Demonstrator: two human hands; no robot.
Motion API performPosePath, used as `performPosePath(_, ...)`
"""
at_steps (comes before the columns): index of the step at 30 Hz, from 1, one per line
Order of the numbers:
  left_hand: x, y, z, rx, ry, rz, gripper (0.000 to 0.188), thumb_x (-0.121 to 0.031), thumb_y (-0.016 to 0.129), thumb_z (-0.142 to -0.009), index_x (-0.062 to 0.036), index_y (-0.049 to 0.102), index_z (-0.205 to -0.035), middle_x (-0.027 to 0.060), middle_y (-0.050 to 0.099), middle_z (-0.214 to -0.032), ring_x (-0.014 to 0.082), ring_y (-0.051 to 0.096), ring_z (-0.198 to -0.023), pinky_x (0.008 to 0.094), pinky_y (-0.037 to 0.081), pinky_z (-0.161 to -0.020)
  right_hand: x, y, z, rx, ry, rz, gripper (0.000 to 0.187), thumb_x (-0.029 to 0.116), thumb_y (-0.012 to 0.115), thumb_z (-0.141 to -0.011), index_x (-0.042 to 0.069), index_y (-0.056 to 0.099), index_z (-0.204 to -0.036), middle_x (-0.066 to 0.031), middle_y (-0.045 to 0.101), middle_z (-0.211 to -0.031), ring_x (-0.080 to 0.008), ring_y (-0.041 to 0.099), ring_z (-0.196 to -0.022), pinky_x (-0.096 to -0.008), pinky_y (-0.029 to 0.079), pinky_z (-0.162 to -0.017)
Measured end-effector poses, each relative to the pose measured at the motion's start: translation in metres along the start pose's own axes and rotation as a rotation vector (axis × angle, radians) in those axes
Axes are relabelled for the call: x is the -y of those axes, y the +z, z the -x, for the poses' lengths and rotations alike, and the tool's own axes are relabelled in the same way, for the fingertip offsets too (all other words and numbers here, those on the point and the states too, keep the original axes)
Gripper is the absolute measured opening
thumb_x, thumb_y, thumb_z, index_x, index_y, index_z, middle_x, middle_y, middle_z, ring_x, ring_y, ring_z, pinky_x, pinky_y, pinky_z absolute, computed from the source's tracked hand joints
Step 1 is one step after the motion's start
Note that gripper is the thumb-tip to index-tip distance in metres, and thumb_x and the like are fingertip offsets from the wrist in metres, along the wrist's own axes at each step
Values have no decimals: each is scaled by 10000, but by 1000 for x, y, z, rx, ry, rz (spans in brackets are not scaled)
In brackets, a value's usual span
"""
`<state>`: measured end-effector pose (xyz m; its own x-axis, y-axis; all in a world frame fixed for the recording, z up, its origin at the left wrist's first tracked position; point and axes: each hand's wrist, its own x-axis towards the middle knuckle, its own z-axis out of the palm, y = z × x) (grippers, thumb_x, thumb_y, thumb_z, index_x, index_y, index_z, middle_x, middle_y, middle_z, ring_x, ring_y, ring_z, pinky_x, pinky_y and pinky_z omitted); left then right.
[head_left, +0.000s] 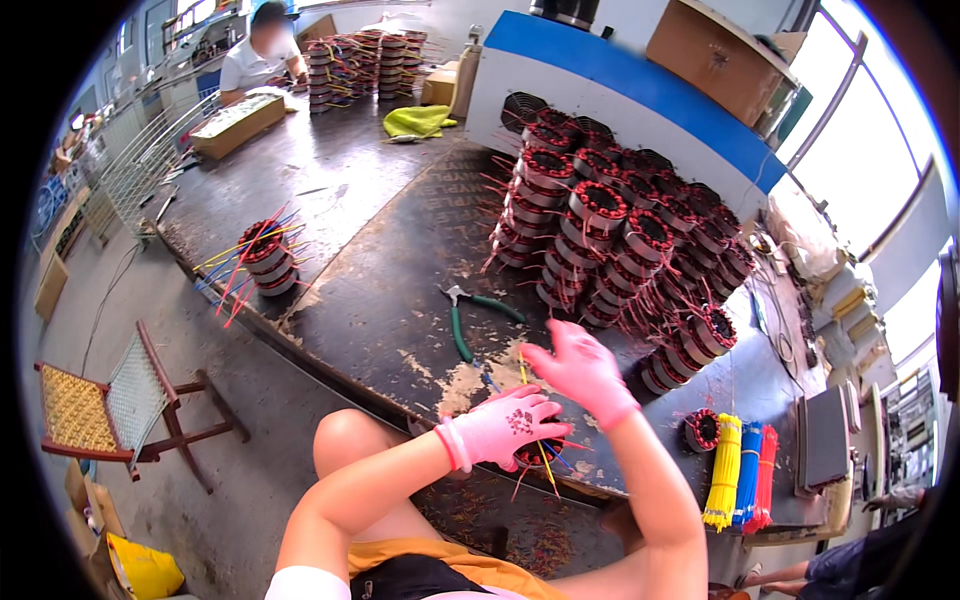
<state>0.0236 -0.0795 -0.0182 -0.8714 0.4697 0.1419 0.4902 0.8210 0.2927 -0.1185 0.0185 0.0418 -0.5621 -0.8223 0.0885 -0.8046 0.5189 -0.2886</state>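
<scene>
My left hand (508, 425), in a pink glove, is closed over a stator (543, 455) at the table's near edge. Yellow, red and blue wires stick out of the stator, and the hand hides much of it. Just beyond and to the right, my right hand (588, 372), also gloved in pink, is raised with its thumb apart from its fingers. A yellow wire end stands close to that thumb; no hold on it shows. Pliers with green handles (459, 330) lie spread on the worn tabletop (400, 250) ahead of my hands.
Stacked stators (600, 205) fill the right side before a blue-and-white cabinet (620, 95). Yellow (724, 470), blue and red wire bundles lie at right by a single stator (702, 430). A wired stator stack (267, 258) stands left. Across the table sits a person (258, 62).
</scene>
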Motion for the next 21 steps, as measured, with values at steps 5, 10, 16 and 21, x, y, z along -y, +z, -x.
performPosePath(5, -8, 12, 2, -128, -48, 4, 1009, -368, 851, -630, -63, 429, -1495, 217, 441, -1517, 407, 376, -1441, 511, 282, -1217, 48, 74, -78, 228, 80, 417, 1241, 911, 549, -708, -68, 417, -1459, -219, 464, -1464, -331, 510, -1297, -498, 421, -1041)
performPosePath(10, -9, 16, 5, -115, -102, -9, 910, -389, 830, -650, -28, 504, -1419, 225, 499, -1463, 414, 440, -1385, 503, 304, -1202, 61, 77, -107, 453, 130, 415, 1222, 883, 678, -607, 8, 483, -1439, -185, 507, -1439, -315, 569, -1289, -481, 490, -1001)
performPosePath(16, -19, 7, 4, -160, -194, 28, 896, -450, 841, -667, -71, 520, -1413, 191, 544, -1343, 373, 522, -1269, 503, 321, -1186, 54, 47, -92, 184, 98, -112, 681, 565, 734, -722, -26, 714, -1060, -206, 690, -1108, -286, 697, -1057, -361, 534, -914)
performPosePath(21, -22, 2, 3, -140, -188, -17, 875, -495, 833, -689, -107, 527, -1411, 163, 547, -1285, 339, 536, -1232, 471, 352, -1146, -20, -5, 7, 508, 267, -1824, 606, 412, 552, -1016, -42, 485, -1412, -150, 663, -1214, -283, 663, -1101, -422, 524, -995)
